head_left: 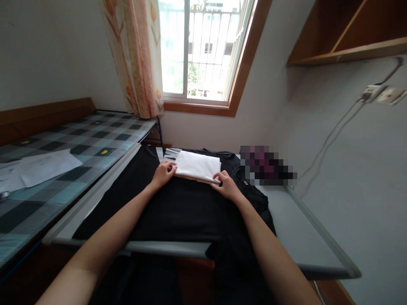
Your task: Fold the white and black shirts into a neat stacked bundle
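Observation:
A folded white cloth [197, 165] lies on top of a black garment [178, 207] spread over a grey table [295, 237]. My left hand [163, 173] grips the cloth's near left corner with curled fingers. My right hand [225, 183] pinches the cloth's near right corner. Both forearms reach forward over the black garment, part of which hangs over the table's front edge.
A bed with a checked blue and black cover [63, 156] and white papers [38, 167] stands at the left. A window [203, 46] with a curtain [136, 55] is ahead. A blurred dark pile [267, 165] sits at the table's back right. A wooden shelf [346, 29] and wall socket [381, 93] are on the right wall.

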A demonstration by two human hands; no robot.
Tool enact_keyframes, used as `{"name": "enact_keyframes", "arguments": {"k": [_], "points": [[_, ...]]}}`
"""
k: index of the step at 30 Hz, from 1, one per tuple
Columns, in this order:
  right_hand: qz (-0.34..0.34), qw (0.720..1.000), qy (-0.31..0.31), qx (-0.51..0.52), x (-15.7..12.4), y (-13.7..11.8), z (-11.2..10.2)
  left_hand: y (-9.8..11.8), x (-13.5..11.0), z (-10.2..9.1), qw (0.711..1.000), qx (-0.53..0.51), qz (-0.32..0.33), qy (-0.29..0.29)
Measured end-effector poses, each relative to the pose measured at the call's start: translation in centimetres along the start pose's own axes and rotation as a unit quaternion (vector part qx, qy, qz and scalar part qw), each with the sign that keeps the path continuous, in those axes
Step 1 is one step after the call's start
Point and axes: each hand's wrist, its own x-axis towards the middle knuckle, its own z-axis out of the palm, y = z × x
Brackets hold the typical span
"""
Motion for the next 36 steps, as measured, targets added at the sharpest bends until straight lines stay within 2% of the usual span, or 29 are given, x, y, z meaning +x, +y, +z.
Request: {"name": "enact_keyframes", "arguments": {"k": [3,6,11,17,19,22,24,28,31,36], "points": [[0.012,0.998,0.023,0.050,0.4,0.5,0.3,-0.3,0.1,0.0,0.998,-0.005,-0.056,-0.030],[0.022,0.997,0.039,0.068,0.6,0.7,0.3,-0.2,0.2,0.0,0.996,-0.009,-0.076,-0.050],[0.024,0.996,0.019,0.081,0.5,0.6,0.1,0.0,0.2,0.3,0.996,0.021,-0.067,-0.048],[-0.007,1.000,-0.005,-0.003,0.0,0.4,0.0,0.1,0.0,0.3,0.996,0.053,-0.060,-0.036],[-0.030,0.999,-0.005,-0.028,-0.1,0.2,-0.1,0.6,-0.2,-0.1,0.996,0.084,-0.026,-0.010],[-0.052,0.995,0.007,-0.081,-0.2,-0.3,-0.4,1.7,-0.6,-0.7,0.989,0.127,0.074,0.013],[-0.059,0.991,0.020,-0.118,-0.2,-0.6,-0.5,2.5,-0.9,-0.7,0.980,0.130,0.152,-0.008],[-0.089,0.984,0.040,-0.151,-0.2,-1.0,-0.4,3.9,-1.4,0.3,0.944,0.139,0.283,-0.094],[-0.124,0.978,0.032,-0.167,-0.1,-1.5,0.0,4.5,-1.5,1.1,0.925,0.172,0.319,-0.115],[-0.164,0.965,0.014,-0.205,0.2,-2.3,0.6,4.7,-1.5,1.5,0.918,0.236,0.308,-0.081]]}}
